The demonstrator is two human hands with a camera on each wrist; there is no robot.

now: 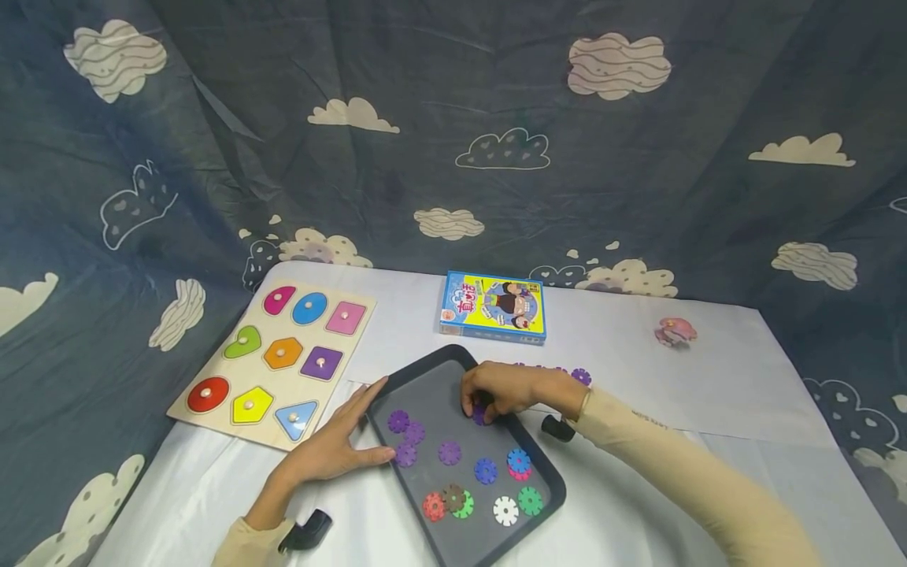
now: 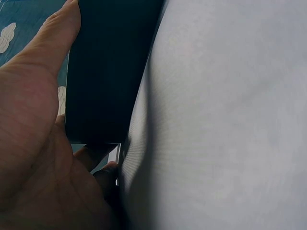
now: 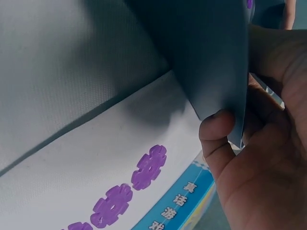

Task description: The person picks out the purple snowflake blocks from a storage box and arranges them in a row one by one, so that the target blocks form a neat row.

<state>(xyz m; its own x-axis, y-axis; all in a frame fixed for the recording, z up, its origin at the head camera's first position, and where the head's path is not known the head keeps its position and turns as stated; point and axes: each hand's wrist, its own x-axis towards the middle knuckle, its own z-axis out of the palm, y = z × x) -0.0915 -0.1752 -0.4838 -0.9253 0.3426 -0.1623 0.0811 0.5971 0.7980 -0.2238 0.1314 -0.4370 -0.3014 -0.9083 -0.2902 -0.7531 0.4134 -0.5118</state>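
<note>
A dark grey tray (image 1: 428, 386) lies at an angle on the white table, holding toothed plastic discs. My left hand (image 1: 333, 445) rests along its left rim, fingers extended and thumb apart; the left wrist view shows it against the tray's outer wall (image 2: 108, 72). Reaching over the far right rim, my right hand (image 1: 506, 386) pinches a purple disc (image 1: 479, 415) just at the tray floor, its fingertips partly hidden. The little finger (image 3: 218, 127) hangs outside the wall. Nearby in the tray lie several purple discs (image 1: 449, 453), a blue disc (image 1: 485, 471) and a white disc (image 1: 506, 511).
Behind my right hand runs a row of purple discs (image 1: 581, 376) on the table (image 1: 744, 386). A card-game box (image 1: 494, 307) lies behind the tray, a wooden shape puzzle (image 1: 283, 378) at the left. A small pink figure (image 1: 676, 331) stands at the right.
</note>
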